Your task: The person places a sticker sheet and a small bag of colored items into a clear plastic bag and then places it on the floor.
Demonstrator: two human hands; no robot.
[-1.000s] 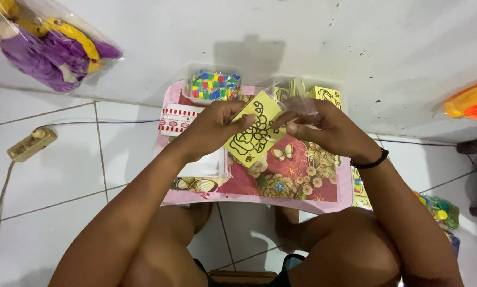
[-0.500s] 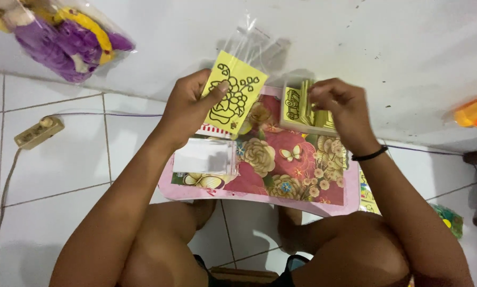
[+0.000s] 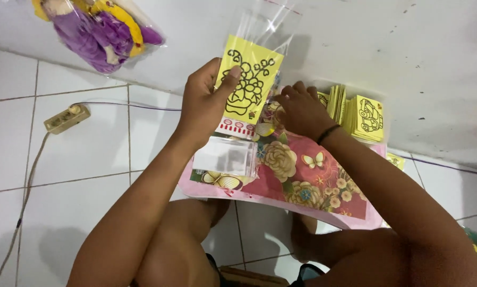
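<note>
Holding one yellow card (image 3: 247, 84), left hand (image 3: 206, 103) raised.

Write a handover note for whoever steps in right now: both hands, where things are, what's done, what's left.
Left hand: holds up yellow drawing card in clear sleeve, top unsealed.
Right hand: down on floral lap table, holding nothing that shows.
Stack of yellow cards stands at the table's far right; empty sleeves lie near left.
Done: card sleeved.
Left: rest of the stack.

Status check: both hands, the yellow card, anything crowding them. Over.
Left hand gripping yellow card inside a clear sleeve, raised. Right hand low on the floral tray, grip hidden. Card stacks just beside it.
</note>
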